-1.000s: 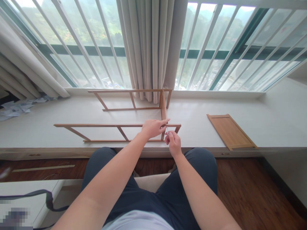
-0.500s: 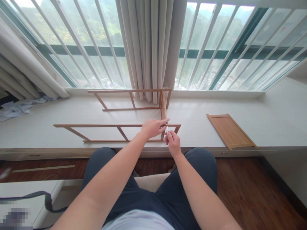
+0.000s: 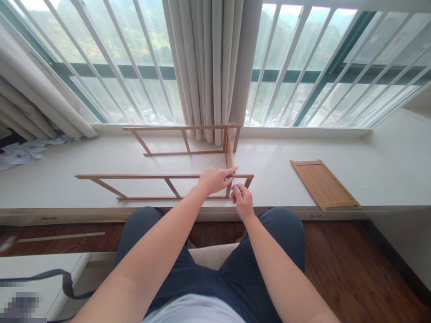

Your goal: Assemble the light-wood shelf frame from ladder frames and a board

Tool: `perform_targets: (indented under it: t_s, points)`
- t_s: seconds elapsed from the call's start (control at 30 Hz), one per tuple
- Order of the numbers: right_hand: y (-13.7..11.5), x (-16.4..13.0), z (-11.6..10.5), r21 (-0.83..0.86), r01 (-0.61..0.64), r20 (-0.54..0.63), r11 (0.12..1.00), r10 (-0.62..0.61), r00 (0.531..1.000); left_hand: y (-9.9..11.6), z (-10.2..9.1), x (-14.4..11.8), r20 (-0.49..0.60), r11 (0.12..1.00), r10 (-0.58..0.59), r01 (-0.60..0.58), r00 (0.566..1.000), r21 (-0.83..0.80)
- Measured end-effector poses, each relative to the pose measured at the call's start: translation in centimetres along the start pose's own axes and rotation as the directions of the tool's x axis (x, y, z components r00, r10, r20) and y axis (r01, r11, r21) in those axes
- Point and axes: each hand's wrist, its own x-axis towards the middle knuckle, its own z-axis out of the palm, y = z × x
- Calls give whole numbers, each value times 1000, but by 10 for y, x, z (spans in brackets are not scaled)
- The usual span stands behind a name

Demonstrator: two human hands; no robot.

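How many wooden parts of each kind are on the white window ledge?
Ladder-like side frames, standing on edge: 2, the near frame and the far frame
Crosspiece joining the two frames: 1, the crosspiece
Flat wooden panel: 1
Total: 4

Head camera looks forward and down at windowsill (image 3: 336, 148).

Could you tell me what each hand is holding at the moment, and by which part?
The left hand grips the near wooden frame on its top rail by the right corner. The right hand pinches a thin metal tool by its lower end.
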Motion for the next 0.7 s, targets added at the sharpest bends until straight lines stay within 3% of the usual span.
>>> perform_targets:
  t_s: [0.7]
  points:
    - [5, 0, 1, 12, 1, -12, 1000, -1, 1000, 0, 0, 0, -2, 1000, 6, -6, 1000, 4]
